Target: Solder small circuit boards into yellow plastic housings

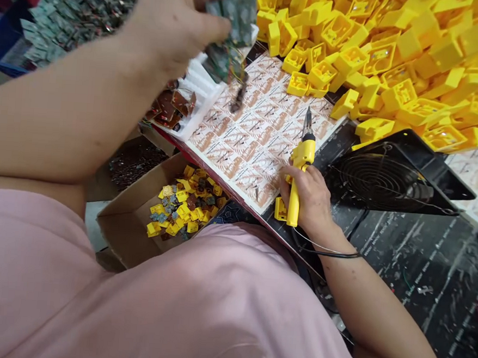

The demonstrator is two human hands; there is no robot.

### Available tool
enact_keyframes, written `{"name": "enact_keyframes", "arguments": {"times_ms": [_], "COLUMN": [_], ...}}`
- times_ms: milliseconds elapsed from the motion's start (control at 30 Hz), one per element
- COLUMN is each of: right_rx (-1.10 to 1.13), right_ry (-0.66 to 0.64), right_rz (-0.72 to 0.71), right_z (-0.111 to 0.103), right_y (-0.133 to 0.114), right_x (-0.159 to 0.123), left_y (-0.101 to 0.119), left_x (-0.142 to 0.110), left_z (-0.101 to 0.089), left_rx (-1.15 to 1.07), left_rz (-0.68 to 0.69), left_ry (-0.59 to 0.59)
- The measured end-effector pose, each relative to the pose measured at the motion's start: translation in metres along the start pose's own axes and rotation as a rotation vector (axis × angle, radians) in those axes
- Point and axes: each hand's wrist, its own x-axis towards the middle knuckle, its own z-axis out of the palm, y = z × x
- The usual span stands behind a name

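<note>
At the top, my left hand (193, 20) is closed around a clump of grey-green pieces (238, 15) with thin wires hanging below, somewhat blurred. Part of that clump is cut off by the upper edge. My right hand (313, 198) grips a yellow soldering gun (304, 151), its metal tip pointing away from me over the printed sheet (242, 135). A thin wire and a black cord trail from its handle end. Beside that hand, a yellow plastic housing (280, 209) sits at the table's edge.
Yellow housings (354, 56) are heaped at the back right, behind a black fan (382, 172). A white foam tray (202, 89) holds brown circuit boards (174, 109). Lower left, a cardboard box (132, 215) contains mixed pieces. More grey-green pieces (78, 15) pile up at far left.
</note>
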Motion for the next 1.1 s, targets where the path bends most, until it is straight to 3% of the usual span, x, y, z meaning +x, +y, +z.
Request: {"name": "enact_keyframes", "arguments": {"times_ms": [67, 167, 233, 367, 467, 533, 600, 700, 833, 967, 1100], "right_rx": [0.004, 0.035, 0.069, 0.111, 0.127, 0.118, 0.097, 0.051, 0.149, 0.209, 0.218], "right_ry": [0.016, 0.099, 0.108, -0.072, -0.118, -0.090, -0.055, -0.045, 0.014, 0.161, 0.232], "right_rz": [0.007, -0.017, -0.072, -0.147, -0.146, -0.118, -0.088, -0.074, -0.057, -0.038, 0.011], "right_z": [-0.004, -0.022, -0.040, -0.065, -0.065, -0.060, -0.054, -0.051, -0.061, -0.082, -0.097], "right_y": [-0.001, -0.001, -0.001, -0.004, -0.009, -0.012, -0.016, -0.019, -0.022, -0.026, -0.025], "right_x": [0.001, 0.000, -0.006, -0.027, -0.040, -0.045, -0.047, -0.048, -0.050, -0.055, -0.069], "left_y": [-0.005, -0.015, -0.019, -0.017, -0.017, -0.019, -0.022, -0.024, -0.019, -0.007, -0.007], "left_x": [-0.001, -0.014, -0.026, -0.051, -0.073, -0.089, -0.106, -0.122, -0.128, -0.122, -0.112], "left_z": [0.034, 0.073, 0.084, 0.084, 0.089, 0.097, 0.103, 0.104, 0.103, 0.116, 0.132], "left_rx": [-0.127, 0.132, 0.350, 0.662, 0.456, 0.268, 0.241, 0.533, 0.759, 0.756, 0.840], "left_rz": [-0.052, -0.180, -0.129, 0.130, 0.107, -0.007, -0.086, 0.072, 0.312, 0.341, 0.231], "left_ry": [0.014, -0.154, -0.206, -0.217, -0.245, -0.299, -0.354, -0.367, -0.253, -0.237, -0.311]}}
